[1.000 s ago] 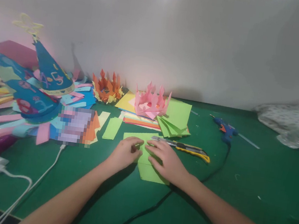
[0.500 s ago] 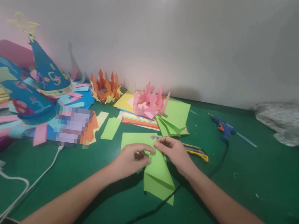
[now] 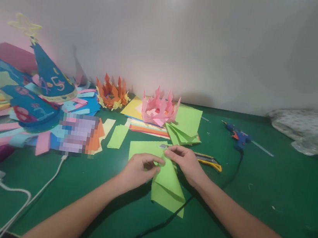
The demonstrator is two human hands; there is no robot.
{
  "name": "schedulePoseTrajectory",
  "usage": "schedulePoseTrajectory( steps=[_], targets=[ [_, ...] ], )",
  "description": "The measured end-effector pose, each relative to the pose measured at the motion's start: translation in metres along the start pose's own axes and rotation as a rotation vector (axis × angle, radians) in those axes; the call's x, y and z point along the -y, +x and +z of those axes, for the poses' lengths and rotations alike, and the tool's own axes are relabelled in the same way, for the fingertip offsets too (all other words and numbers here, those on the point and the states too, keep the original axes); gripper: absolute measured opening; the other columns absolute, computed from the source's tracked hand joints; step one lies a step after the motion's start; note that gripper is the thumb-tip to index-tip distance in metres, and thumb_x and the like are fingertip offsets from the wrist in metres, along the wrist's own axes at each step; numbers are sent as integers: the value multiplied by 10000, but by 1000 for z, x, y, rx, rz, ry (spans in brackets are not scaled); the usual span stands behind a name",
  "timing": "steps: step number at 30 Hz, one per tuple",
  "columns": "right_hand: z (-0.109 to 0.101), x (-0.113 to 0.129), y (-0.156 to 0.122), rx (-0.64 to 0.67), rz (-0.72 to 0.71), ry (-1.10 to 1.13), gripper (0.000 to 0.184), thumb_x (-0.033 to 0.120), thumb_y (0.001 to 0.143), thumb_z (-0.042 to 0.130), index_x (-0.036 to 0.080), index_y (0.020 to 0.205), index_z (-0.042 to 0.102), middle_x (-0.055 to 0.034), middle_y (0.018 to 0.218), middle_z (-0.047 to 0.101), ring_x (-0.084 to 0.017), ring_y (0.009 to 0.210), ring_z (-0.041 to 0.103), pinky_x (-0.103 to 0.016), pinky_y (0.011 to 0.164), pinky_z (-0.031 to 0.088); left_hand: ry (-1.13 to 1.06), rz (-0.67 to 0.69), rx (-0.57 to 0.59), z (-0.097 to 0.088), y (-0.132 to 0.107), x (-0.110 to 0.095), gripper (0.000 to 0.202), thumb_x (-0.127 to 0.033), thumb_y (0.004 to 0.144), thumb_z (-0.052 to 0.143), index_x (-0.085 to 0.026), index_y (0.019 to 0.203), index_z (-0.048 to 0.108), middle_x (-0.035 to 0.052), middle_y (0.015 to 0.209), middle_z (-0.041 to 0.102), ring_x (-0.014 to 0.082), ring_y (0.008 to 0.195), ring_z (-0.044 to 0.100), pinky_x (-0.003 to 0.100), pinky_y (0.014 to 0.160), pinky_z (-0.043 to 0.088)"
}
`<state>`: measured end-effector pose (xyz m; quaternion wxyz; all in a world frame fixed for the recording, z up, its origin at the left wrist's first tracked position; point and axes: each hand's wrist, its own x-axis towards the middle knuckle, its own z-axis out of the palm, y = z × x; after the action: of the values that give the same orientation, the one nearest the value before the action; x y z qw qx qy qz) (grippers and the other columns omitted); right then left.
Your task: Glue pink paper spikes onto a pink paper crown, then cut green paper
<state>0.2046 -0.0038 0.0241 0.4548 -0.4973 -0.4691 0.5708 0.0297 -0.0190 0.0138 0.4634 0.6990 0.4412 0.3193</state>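
A light green sheet of folded paper (image 3: pixel 168 182) is held between my hands, its lower end hanging toward the near side. My right hand (image 3: pixel 185 161) pinches its upper end with thumb and forefinger. On its left edge, my left hand (image 3: pixel 138 169) has thumb and fingers curled closed against the paper. A flat green sheet (image 3: pixel 143 147) lies just behind my left hand. The yellow-handled utility knife (image 3: pixel 213 164) rests behind my right hand, its blade tip (image 3: pixel 163 146) showing to the left of my fingers.
A pink paper crown (image 3: pixel 160 111) stands on stacked coloured paper, an orange crown (image 3: pixel 112 91) left of it. Blue cone hats (image 3: pixel 53 77) and paper strips crowd the left side. A blue glue gun (image 3: pixel 238 136) lies at right; its black cord (image 3: pixel 159 226) runs beneath the paper. Green strips (image 3: pixel 118 136) lie nearby.
The lower end of the folded green paper has shifted slightly left. Both hands have stayed nearly in place, and nothing was let go.
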Motion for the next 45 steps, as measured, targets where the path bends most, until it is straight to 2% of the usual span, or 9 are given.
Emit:
schedulePoseTrajectory(
  steps=[9,19,30,36,45],
  targets=[
    [2,1,-2,-22,-41,-52,242,389,624,731,174,716,671,2,697,638,-122,659,531,-267,678,415,65,81,13,0,-2,-3,256,-119,720,537,-171,918,691,44,844,673,103,646,565,214,634,481],
    [3,-3,-1,-61,-131,-90,248,407,676,682,168,737,656,-11,721,630,-147,692,534,-294,696,412,52,20,29,0,-2,-3,266,-167,727,545,-175,939,706,29,740,664,99,600,549,206,597,471],
    [4,-9,1,-45,-144,-119,266,415,705,657,167,800,649,-43,837,663,-180,808,574,-330,799,427,-43,-15,62,1,-2,-5,214,-189,727,557,-140,909,657,30,734,639,89,593,531,201,575,459],
    [5,-8,0,-40,-136,-81,251,406,704,658,170,789,648,-38,830,651,-180,812,561,-333,812,417,-66,-20,68,1,-1,-5,193,-186,727,561,-145,893,652,23,722,630,88,594,529,198,568,453],
    [3,-11,0,-31,-62,109,222,373,663,696,170,729,634,2,704,594,-130,647,511,-265,644,414,-48,-6,92,0,-1,-4,185,-167,729,553,-149,873,668,27,731,651,103,633,561,202,590,458]
  ],
)
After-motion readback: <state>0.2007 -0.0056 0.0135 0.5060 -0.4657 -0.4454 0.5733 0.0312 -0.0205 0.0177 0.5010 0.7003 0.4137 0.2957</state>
